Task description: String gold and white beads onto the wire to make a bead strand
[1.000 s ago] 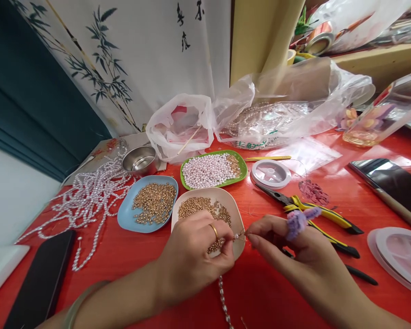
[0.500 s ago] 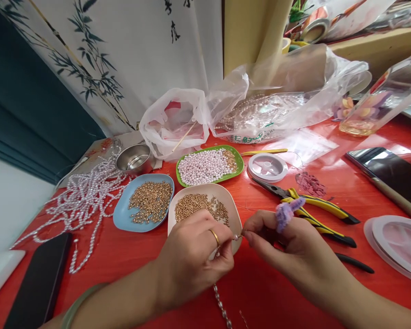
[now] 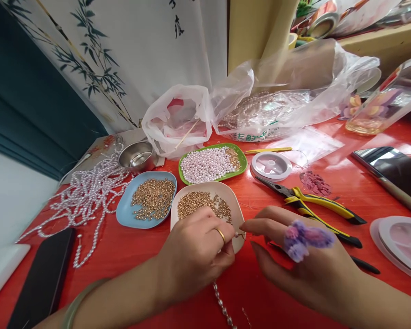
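Observation:
My left hand (image 3: 200, 249), with a gold ring, pinches a beaded strand (image 3: 220, 302) near its end; the strand of pearl-like beads hangs below the fingers. A small bead and a bit of gold wire or thread stick out past the fingertips. Just right of that end is my right hand (image 3: 294, 256), its thumb and fingers apart and holding nothing visible. A fuzzy purple ornament (image 3: 303, 240) sits on one of its fingers. Behind the left hand lies a cream plate (image 3: 238, 210) with small gold beads (image 3: 193, 203), partly covered by the hand.
Gold beads fill a blue plate (image 3: 123, 214); pearl beads lie in a green tray (image 3: 241, 169). Yellow-black pliers (image 3: 315, 201) and a thread spool (image 3: 272, 165) are at right. Pearl strings (image 3: 89, 192), a metal bowl (image 3: 137, 156) and a black phone (image 3: 43, 278) lie left. Plastic bags (image 3: 178, 121) stand behind.
My right thumb and fingers have let go of the strand's end and spread apart, the hand shifting slightly right. My left hand keeps its pinch. The whole view has shifted a little.

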`<state>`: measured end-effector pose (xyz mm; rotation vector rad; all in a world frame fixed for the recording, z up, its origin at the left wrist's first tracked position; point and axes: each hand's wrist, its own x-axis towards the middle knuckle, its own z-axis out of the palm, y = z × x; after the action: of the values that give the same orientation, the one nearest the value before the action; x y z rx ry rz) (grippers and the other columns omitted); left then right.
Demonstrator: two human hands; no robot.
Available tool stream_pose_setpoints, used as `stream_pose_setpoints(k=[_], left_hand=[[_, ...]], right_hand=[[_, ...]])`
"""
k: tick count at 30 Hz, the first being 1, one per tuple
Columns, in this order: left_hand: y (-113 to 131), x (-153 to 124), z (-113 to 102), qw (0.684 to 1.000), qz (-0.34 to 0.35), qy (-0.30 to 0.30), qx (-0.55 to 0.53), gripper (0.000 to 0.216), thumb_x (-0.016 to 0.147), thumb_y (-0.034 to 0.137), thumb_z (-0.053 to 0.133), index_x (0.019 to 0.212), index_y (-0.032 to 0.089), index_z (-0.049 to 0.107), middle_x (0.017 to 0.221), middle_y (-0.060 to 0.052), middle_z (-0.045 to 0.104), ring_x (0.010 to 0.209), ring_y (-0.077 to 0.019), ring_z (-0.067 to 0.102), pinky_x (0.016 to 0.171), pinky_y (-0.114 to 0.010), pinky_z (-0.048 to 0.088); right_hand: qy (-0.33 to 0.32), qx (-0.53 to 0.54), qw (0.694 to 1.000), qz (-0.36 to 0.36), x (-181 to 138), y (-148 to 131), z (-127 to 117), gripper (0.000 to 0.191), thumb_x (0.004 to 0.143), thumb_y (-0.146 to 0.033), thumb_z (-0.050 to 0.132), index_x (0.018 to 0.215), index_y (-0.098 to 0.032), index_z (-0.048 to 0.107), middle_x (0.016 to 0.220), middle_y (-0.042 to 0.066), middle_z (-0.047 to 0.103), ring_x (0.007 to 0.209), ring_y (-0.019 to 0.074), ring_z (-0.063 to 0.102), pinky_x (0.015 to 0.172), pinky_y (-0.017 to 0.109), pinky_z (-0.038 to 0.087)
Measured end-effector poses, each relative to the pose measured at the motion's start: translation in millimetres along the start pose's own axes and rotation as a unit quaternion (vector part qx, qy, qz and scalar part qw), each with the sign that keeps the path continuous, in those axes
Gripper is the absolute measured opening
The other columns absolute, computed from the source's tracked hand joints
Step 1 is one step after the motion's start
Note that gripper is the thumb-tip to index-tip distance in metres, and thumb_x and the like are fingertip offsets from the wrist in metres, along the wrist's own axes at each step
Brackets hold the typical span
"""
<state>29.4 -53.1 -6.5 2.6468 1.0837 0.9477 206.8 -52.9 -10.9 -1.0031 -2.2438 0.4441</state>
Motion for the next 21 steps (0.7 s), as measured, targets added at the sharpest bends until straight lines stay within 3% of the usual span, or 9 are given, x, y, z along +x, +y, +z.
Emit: stream_pose_setpoints(k=[8, 16, 18, 21], left_hand=[[2.3, -1.7, -2.2, 0.993, 0.049, -0.042, 0.096, 0.017, 0.074, 0.007, 0.046, 0.062, 0.012, 0.057, 0.054, -0.002, 0.055, 0.058, -0.0130, 0.045, 0.050, -0.023, 0.044], [1.9, -2.8, -0.4, 0.993, 0.060, -0.048, 0.085, 0.016, 0.074, 0.007, 0.047, 0.063, 0.012, 0.057, 0.055, -0.002, 0.055, 0.059, -0.0135, 0.045, 0.051, -0.024, 0.044], [1.3, -2.4, -1.2, 0.996, 0.040, -0.050, 0.065, 0.016, 0.073, 0.006, 0.046, 0.062, 0.014, 0.055, 0.055, -0.001, 0.054, 0.058, -0.0128, 0.044, 0.049, -0.023, 0.041], [0.2, -0.3, -2.9, 0.999, 0.009, -0.028, 0.020, 0.015, 0.070, 0.004, 0.047, 0.060, 0.014, 0.053, 0.053, 0.001, 0.052, 0.055, -0.0112, 0.042, 0.047, -0.022, 0.037]], right_hand=[[-0.057, 0.000, 0.998, 0.032, 2.9, 5.6, 1.8, 0.019, 0.079, -0.013, 0.042, 0.077, -0.020, 0.059, 0.067, 0.002, 0.062, 0.059, 0.0151, 0.057, 0.054, 0.026, 0.041], [-0.074, -0.073, 0.994, 0.021, 3.8, 3.9, 2.9, 0.022, 0.072, -0.009, 0.040, 0.064, -0.018, 0.059, 0.053, 0.002, 0.055, 0.047, 0.0139, 0.050, 0.046, 0.025, 0.035], [-0.035, -0.038, 0.998, 0.039, 6.2, 2.2, 1.2, 0.018, 0.068, -0.008, 0.041, 0.062, -0.019, 0.055, 0.052, 0.000, 0.054, 0.045, 0.0121, 0.049, 0.045, 0.024, 0.035], [-0.004, 0.088, 0.989, 0.119, 9.4, 0.6, -0.7, 0.015, 0.067, -0.008, 0.042, 0.062, -0.019, 0.050, 0.052, -0.003, 0.053, 0.046, 0.0100, 0.049, 0.044, 0.020, 0.039]])
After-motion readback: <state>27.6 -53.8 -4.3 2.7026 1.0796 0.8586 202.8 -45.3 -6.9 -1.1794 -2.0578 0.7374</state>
